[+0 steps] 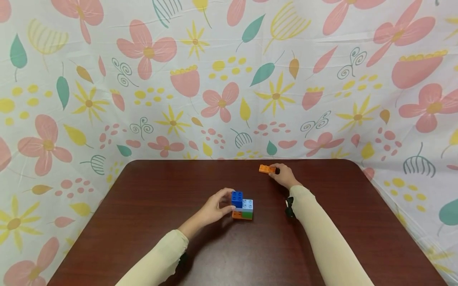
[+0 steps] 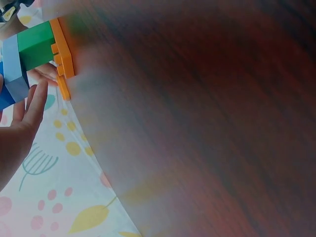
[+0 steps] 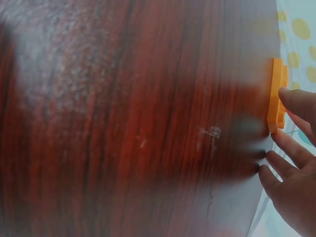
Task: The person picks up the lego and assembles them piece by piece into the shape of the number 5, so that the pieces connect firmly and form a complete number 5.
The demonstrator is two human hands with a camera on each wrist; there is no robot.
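Near the middle of the table stands a small stack of toy building bricks. An orange flat brick (image 1: 237, 215) forms its base, with a green brick (image 2: 36, 45) on it, a light blue brick (image 1: 247, 204) above that, and a dark blue brick (image 1: 237, 200) on top at the left. My left hand (image 1: 211, 208) holds the dark blue brick from the left, thumb in front and fingers behind. Farther back, my right hand (image 1: 285, 175) pinches the right end of another orange flat brick (image 1: 264, 169), which lies studs up. In the right wrist view the thumb touches its studded side.
The dark brown table (image 1: 157, 190) has a shiny surface and rounded back corners. Close behind its far edge hangs a white cloth (image 1: 222, 127) printed with flowers and leaves. The second orange brick lies near that edge.
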